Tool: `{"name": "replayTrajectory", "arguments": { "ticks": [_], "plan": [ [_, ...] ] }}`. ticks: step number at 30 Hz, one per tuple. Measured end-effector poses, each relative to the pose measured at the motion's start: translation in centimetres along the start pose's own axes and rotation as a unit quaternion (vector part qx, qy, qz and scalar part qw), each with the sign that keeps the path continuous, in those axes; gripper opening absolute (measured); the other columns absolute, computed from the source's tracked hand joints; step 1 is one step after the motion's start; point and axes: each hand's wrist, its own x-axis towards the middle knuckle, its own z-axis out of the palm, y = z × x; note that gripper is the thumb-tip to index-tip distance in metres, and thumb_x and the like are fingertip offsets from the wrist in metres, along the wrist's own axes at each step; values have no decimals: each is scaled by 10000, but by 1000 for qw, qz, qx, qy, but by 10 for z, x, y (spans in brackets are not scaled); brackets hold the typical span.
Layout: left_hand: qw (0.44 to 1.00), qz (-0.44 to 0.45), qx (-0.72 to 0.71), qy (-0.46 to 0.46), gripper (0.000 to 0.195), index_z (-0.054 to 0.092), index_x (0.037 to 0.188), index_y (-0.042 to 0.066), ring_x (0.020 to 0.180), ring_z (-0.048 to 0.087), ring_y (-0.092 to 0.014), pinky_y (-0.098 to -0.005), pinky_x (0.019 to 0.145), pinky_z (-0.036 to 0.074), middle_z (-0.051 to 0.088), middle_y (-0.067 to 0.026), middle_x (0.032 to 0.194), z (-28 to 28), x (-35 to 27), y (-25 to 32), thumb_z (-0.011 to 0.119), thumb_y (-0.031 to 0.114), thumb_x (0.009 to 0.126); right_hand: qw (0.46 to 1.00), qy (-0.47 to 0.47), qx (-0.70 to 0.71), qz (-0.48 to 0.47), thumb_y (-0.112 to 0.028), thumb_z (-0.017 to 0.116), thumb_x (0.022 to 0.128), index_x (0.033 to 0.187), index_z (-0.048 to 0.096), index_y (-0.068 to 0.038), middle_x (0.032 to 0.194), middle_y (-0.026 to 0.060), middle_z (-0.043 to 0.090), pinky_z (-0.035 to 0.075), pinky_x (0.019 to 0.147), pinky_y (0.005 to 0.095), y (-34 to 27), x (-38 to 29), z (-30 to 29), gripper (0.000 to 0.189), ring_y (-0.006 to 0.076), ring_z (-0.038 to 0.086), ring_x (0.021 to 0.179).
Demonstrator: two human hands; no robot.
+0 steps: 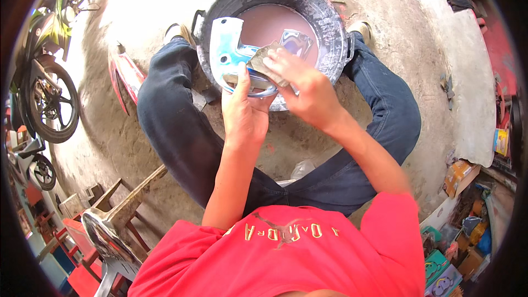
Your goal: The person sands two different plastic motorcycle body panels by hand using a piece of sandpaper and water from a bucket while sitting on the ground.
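Observation:
My left hand [246, 117] grips the lower end of a blue and white plastic panel [225, 45], probably a motorcycle body cover, with its thumb on the face. The panel has dark round holes and a curved opening at its lower end. My right hand [309, 90] holds a worn greyish-brown sheet, apparently sandpaper [264, 64], against the panel's right side. Below both hands stands a black two-handled basin [330, 16] with cloudy pinkish water [268, 20]. A patterned dark and white piece [295, 43] shows in the basin, partly behind my right fingers.
My legs straddle the basin on a concrete floor [396, 29]. Motorcycles [53, 99] stand at left, near a red and white panel [126, 74]. A wooden frame [136, 189] is at lower left. Boxes [458, 177] and clutter line the right side, below a pale slab [466, 90].

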Motion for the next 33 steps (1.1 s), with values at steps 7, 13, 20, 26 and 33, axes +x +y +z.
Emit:
{"name": "replayTrajectory", "arguments": {
  "ticks": [7, 13, 20, 26, 33],
  "plan": [
    [999, -12, -19, -41, 344, 472, 1429, 91, 1238, 640, -250, -507, 1035, 573, 624, -95, 1351, -9, 3, 2, 524, 188, 1104, 998, -21, 46, 30, -20, 610, 925, 1301, 694, -85, 1331, 168, 686, 512, 1082, 449, -2, 5, -13, 391, 351, 626, 1286],
    [999, 2, -4, -45, 362, 451, 1443, 70, 1235, 645, -258, -486, 1025, 579, 601, -114, 1381, -2, -3, 8, 497, 210, 1113, 995, -26, -87, -47, 48, 587, 879, 1363, 662, -56, 1366, 188, 666, 506, 1093, 424, 18, 12, -21, 501, 342, 620, 1311],
    [998, -10, -25, -56, 377, 432, 1458, 57, 1235, 645, -267, -492, 1027, 578, 596, -120, 1384, 8, -10, 14, 496, 183, 1109, 979, 141, 17, 143, -29, 612, 998, 1302, 689, -33, 1256, 241, 700, 584, 930, 363, 28, 23, -37, 313, 302, 734, 1129],
    [998, 4, -24, -62, 369, 433, 1450, 51, 1220, 652, -269, -499, 1026, 577, 601, -125, 1373, 9, -13, 16, 492, 184, 1111, 987, 149, 3, 61, -26, 628, 980, 1342, 667, -36, 1294, 196, 702, 570, 978, 380, 18, 21, -36, 365, 319, 707, 1181],
    [997, 33, -12, -64, 356, 436, 1431, 48, 1197, 660, -262, -497, 1009, 584, 618, -125, 1338, 2, -12, 20, 496, 197, 1114, 997, -45, 17, -54, -75, 621, 975, 1361, 655, -32, 1371, 179, 663, 448, 1161, 462, -12, 1, -19, 390, 376, 569, 1358]
  ]
}}
